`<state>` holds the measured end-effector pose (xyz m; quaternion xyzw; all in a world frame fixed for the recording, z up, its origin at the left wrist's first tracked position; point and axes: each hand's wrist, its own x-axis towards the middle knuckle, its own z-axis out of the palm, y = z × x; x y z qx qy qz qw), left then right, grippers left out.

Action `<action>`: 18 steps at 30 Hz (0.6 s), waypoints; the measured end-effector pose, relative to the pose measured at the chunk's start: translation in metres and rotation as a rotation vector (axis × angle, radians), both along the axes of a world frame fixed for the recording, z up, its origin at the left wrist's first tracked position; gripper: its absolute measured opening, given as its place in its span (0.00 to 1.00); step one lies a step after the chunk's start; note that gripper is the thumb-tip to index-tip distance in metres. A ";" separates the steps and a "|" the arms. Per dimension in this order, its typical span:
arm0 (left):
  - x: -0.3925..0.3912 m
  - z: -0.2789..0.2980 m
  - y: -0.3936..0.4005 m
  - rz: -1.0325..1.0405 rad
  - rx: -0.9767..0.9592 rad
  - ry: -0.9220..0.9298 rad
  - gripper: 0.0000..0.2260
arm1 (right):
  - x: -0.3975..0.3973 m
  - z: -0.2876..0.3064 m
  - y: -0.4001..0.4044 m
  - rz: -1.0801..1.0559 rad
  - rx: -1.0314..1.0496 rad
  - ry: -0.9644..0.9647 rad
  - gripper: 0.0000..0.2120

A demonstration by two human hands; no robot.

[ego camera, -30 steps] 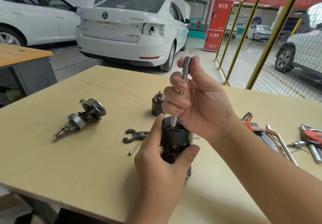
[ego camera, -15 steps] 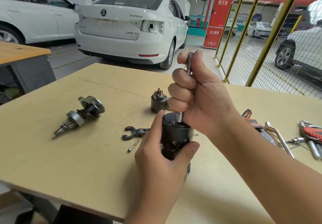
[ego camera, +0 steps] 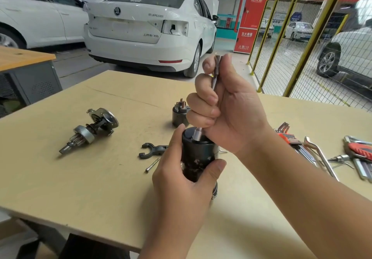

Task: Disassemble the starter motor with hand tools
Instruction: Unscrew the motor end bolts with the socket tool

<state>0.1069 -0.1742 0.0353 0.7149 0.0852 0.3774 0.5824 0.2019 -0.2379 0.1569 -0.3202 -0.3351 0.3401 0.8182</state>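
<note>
Only one view is given, taken from a camera worn on the person's head. It is directed forward and down, over the wooden table (ego camera: 80,178). The two hands are seen very near, in the lower middle. With the wide angle, the white car (ego camera: 145,31) and the yellow fence (ego camera: 293,37) behind are also included.
</note>
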 end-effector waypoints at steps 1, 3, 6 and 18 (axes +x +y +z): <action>0.000 -0.001 0.001 0.001 0.007 0.002 0.41 | -0.001 0.000 0.000 0.003 -0.003 -0.010 0.19; 0.000 -0.002 0.001 -0.001 0.036 0.003 0.39 | -0.003 0.000 0.001 -0.003 -0.009 -0.027 0.18; -0.002 0.000 -0.001 0.022 0.068 -0.031 0.36 | -0.005 0.004 0.000 -0.030 -0.017 -0.046 0.16; 0.013 0.044 0.002 0.205 0.243 -0.235 0.09 | -0.016 0.014 0.002 -0.183 0.119 -0.026 0.15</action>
